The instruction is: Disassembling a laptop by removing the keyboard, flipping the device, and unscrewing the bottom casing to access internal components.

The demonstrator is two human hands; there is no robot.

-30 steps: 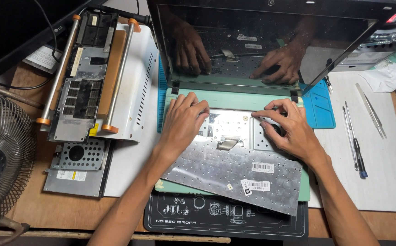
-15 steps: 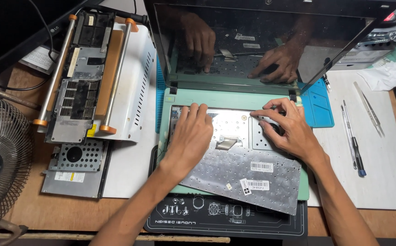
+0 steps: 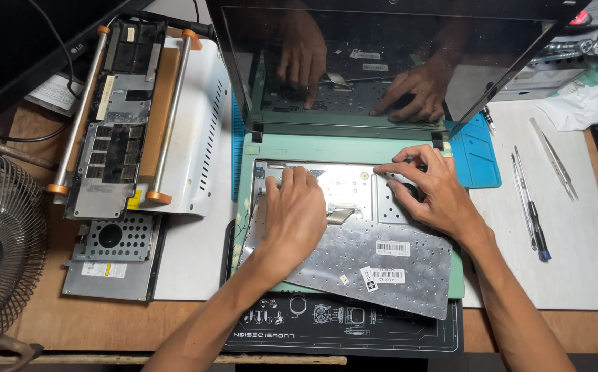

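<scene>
Workbench mat [image 3: 354, 334] bears teal laptop [image 3: 354, 148]; both hands [image 3: 299, 213] press inside.

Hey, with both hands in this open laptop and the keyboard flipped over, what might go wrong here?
The upturned keyboard lies loose and tilted on the green laptop; the left hand leaning on it might flex it or strain a ribbon, if one is attached. The right hand presses by the hinge, so the open screen may rock. The screwdriver could roll.
</scene>
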